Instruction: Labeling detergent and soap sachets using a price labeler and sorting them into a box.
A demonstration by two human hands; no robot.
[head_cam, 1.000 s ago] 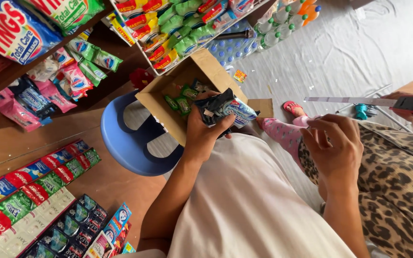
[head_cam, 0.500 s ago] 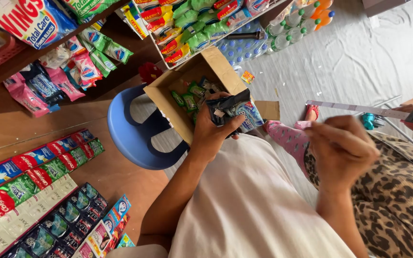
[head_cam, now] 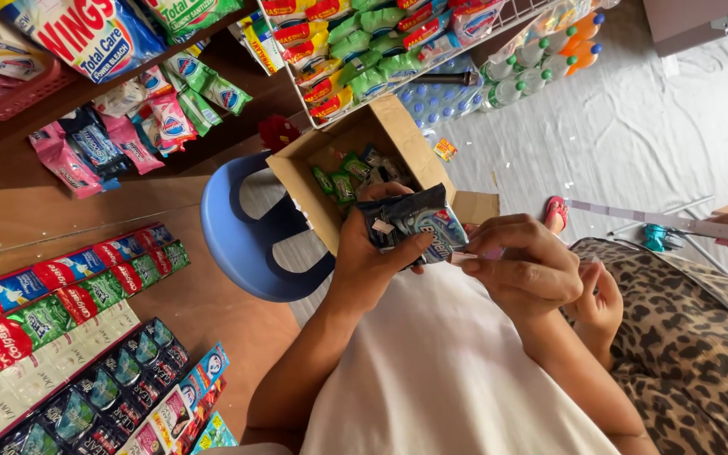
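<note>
My left hand [head_cam: 372, 261] grips a dark blue snack packet [head_cam: 414, 221] with a small white sticker on it, held just in front of my white shirt. My right hand [head_cam: 520, 270] is at the packet's right edge, its fingers pinched on a small pale label [head_cam: 467, 256] that touches the packet. Behind the packet an open cardboard box [head_cam: 398, 135] rests on a blue plastic stool [head_cam: 238, 244]. It holds several green and dark packets [head_cam: 343, 181].
Another person in leopard print [head_cam: 693, 345] sits at my right, a hand [head_cam: 596, 305] close to my right wrist. Toothpaste boxes [head_cam: 52, 295] line the wooden shelf at left. Sachets [head_cam: 170, 109] hang above, a wire rack of packets [head_cam: 364, 50] and bottles [head_cam: 541, 55] stands behind the box.
My left hand has drawn the packet from the box toward my body. My right hand has come up from my lap to the packet's edge.
</note>
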